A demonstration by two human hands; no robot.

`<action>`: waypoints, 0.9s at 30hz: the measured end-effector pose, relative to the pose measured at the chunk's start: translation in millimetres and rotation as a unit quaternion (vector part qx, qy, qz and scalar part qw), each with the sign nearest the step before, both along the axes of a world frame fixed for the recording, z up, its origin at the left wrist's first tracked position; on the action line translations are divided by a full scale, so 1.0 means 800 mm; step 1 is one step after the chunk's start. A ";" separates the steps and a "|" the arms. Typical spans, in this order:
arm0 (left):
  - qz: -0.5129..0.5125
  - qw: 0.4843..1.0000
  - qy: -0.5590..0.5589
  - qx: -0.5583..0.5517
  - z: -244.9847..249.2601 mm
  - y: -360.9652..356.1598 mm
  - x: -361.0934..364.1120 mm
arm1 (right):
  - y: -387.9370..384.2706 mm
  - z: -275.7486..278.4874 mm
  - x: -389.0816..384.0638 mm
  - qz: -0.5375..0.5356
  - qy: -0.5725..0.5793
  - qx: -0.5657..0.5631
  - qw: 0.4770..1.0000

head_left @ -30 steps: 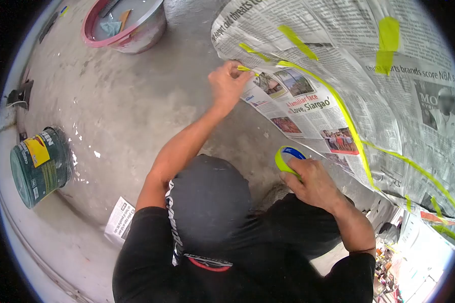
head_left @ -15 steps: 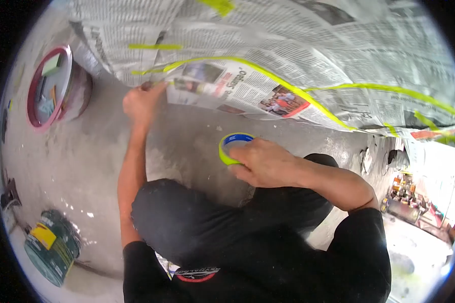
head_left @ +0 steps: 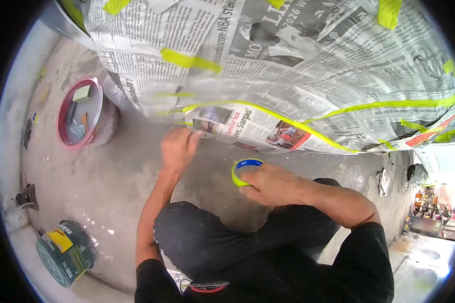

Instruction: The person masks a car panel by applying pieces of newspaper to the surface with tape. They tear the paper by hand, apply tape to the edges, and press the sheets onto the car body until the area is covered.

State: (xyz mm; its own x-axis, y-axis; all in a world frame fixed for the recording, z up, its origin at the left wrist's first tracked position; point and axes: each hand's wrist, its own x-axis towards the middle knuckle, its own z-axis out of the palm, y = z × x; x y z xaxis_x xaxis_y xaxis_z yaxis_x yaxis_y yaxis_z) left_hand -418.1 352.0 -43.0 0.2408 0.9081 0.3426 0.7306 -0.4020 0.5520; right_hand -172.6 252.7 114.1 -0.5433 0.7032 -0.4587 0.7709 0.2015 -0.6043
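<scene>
My right hand (head_left: 278, 184) grips a roll of yellow-green masking tape (head_left: 236, 174) with a blue inner core, its fingers around the near side of the ring. My left hand (head_left: 178, 149) is at the lower left corner of a newspaper sheet (head_left: 242, 123), its fingers curled and apparently pinching the edge; the fingertips are partly hidden. Yellow-green tape (head_left: 273, 114) runs along that sheet's upper edge, joining it to a larger newspaper covering (head_left: 308, 76) over a bulky, curved object. What lies beneath the paper is hidden.
A pinkish-red rimmed bucket (head_left: 61, 123) at the left holds a pale green block and other small items. Lower left, a dark green bucket (head_left: 81, 247) with a yellow label lies on the concrete floor (head_left: 121, 197). Cans and containers (head_left: 432, 212) stand at the far right.
The view has shifted, showing more of the newspaper covering above. My left hand has come closer to my right and lower against the sheet's corner. The tape roll stays in my right hand.
</scene>
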 end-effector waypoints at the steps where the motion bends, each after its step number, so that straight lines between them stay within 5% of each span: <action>1: -0.070 0.994 -0.047 0.065 0.015 -0.005 0.007 | -0.002 0.001 -0.001 0.001 -0.003 -0.002 1.000; 7: -0.030 0.928 -0.357 -0.099 0.062 0.045 0.020 | -0.001 0.024 -0.008 0.016 -0.029 0.001 0.999; 13: -0.054 0.899 -0.391 -0.190 0.059 0.034 0.004 | -0.007 0.026 -0.003 0.025 -0.002 0.051 0.998; 17: -0.193 0.914 -0.255 -0.250 0.079 0.011 -0.013 | -0.004 0.041 -0.007 -0.058 0.052 0.083 0.993; 19: -0.307 0.915 -0.132 -0.225 0.150 -0.011 -0.018 | 0.001 0.036 -0.007 -0.093 0.179 0.165 0.965; 22: -0.358 0.927 -0.095 -0.059 0.245 -0.039 0.018 | 0.009 0.059 -0.014 -0.167 0.335 0.214 0.902; 27: -0.227 0.966 0.018 0.127 0.278 -0.047 0.071 | 0.013 0.066 -0.018 -0.292 0.466 0.239 0.800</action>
